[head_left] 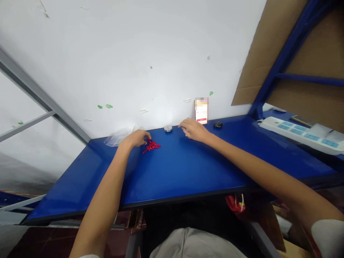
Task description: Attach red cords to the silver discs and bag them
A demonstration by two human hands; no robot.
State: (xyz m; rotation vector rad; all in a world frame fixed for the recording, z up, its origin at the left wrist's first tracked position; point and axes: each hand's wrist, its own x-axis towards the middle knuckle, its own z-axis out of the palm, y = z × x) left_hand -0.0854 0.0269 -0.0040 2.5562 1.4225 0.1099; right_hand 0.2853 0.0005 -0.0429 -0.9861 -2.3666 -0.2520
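Note:
My left hand is low over the blue table at its back left. Its fingertips close on the edge of a tangled red cord, most of which lies in a small heap on the tabletop. My right hand hovers over the back of the table, fingers bent downward and apart from the thumb; I see nothing clearly held in it. Between the hands, against the wall, sits a round silver disc. Behind my right hand a phone with a lit screen leans upright on the wall.
A clear plastic bag lies left of my left hand. Right of the phone is a small black round object. A white power strip runs along the right side, near a blue metal frame. The white wall bounds the table's back.

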